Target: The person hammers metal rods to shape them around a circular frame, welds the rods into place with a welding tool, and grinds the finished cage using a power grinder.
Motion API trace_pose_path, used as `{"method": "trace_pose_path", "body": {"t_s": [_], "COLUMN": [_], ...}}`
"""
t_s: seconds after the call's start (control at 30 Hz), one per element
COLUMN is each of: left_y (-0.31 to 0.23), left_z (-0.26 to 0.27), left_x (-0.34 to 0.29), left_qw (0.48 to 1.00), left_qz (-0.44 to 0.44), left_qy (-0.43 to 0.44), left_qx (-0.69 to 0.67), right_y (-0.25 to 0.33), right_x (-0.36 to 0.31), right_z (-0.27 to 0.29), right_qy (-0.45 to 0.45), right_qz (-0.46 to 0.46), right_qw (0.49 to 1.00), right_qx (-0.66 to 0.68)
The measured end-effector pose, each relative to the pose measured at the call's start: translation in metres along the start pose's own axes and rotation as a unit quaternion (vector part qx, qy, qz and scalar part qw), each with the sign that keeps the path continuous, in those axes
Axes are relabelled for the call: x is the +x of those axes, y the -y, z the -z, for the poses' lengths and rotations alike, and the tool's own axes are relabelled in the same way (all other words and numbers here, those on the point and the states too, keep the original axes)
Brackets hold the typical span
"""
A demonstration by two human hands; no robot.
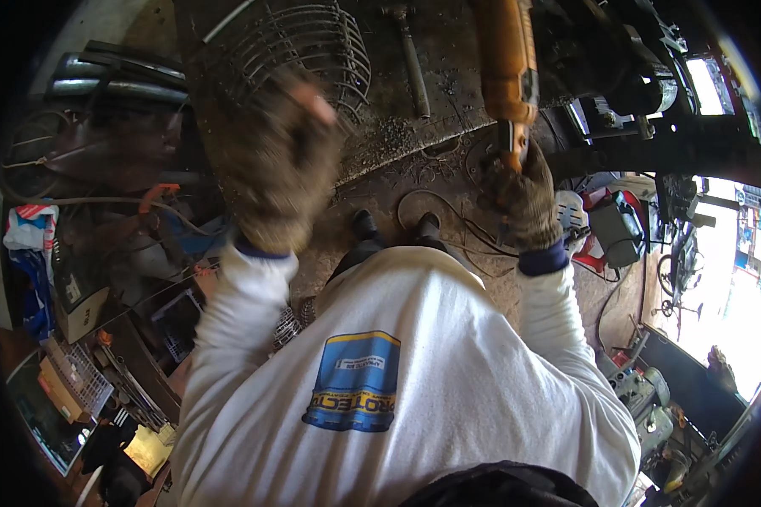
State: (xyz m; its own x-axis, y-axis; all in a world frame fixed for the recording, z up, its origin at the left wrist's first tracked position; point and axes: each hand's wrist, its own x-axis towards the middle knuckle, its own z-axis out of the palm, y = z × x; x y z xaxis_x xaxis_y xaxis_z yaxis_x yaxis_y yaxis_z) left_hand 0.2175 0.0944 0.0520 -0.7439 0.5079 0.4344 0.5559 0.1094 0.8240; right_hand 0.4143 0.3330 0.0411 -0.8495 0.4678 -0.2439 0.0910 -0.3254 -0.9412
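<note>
- The right hand (528,196), gloved in worn brown fabric, is being kept clamped around the rear handle of an orange power tool (507,59), which is being held upright above the front edge of the workbench (448,84).
- The left hand (281,165), also gloved, is being held raised and blurred in front of a wire guard; its fingers are being held loosely curled with nothing between them, though whether they are touching the wire cannot be told.
- One wire guard (313,42), a cage of curved metal rods, is lying on the dark, grit-covered workbench just beyond the left hand.
- One hammer (410,55) is lying on the workbench between the wire guard and the orange power tool, its handle pointing toward the person.
- Two black shoes (397,226) are being seen on the floor below the bench edge, with a thin cable (448,211) looping beside them.
- Two metal pipes (114,80) are lying side by side at the upper left.
- One cardboard box (84,313) is standing at the left; its contents cannot be made out.
- One wire basket (80,376) is sitting below it, next to an orange box (57,389); what is inside cannot be told.
- One dark canister (617,228) is standing on the floor at the right, beside red and white items too small to identify.
</note>
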Motion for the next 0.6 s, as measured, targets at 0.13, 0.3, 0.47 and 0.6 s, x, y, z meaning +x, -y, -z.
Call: {"method": "trace_pose_path", "body": {"t_s": [0.13, 0.3, 0.47, 0.6], "left_y": [-0.052, -0.062, -0.069, -0.079], "left_z": [-0.089, -0.149, -0.169, -0.178], "left_x": [-0.049, -0.018, -0.015, -0.012], "left_qw": [0.887, 0.851, 0.831, 0.938], "left_qz": [0.046, 0.094, 0.194, 0.088], "left_qy": [0.061, 0.066, 0.042, -0.021], "left_qx": [-0.455, -0.512, -0.520, -0.335], "right_y": [0.002, 0.000, 0.014, 0.062], "right_x": [-0.035, -0.071, -0.081, -0.066], "right_z": [-0.011, -0.013, 0.006, 0.030], "right_qy": [-0.062, -0.178, -0.093, 0.141], "right_qz": [0.104, 0.205, 0.242, 0.289], "right_qw": [0.967, 0.772, 0.816, 0.787], "right_qx": [-0.223, -0.575, -0.517, -0.526]}}
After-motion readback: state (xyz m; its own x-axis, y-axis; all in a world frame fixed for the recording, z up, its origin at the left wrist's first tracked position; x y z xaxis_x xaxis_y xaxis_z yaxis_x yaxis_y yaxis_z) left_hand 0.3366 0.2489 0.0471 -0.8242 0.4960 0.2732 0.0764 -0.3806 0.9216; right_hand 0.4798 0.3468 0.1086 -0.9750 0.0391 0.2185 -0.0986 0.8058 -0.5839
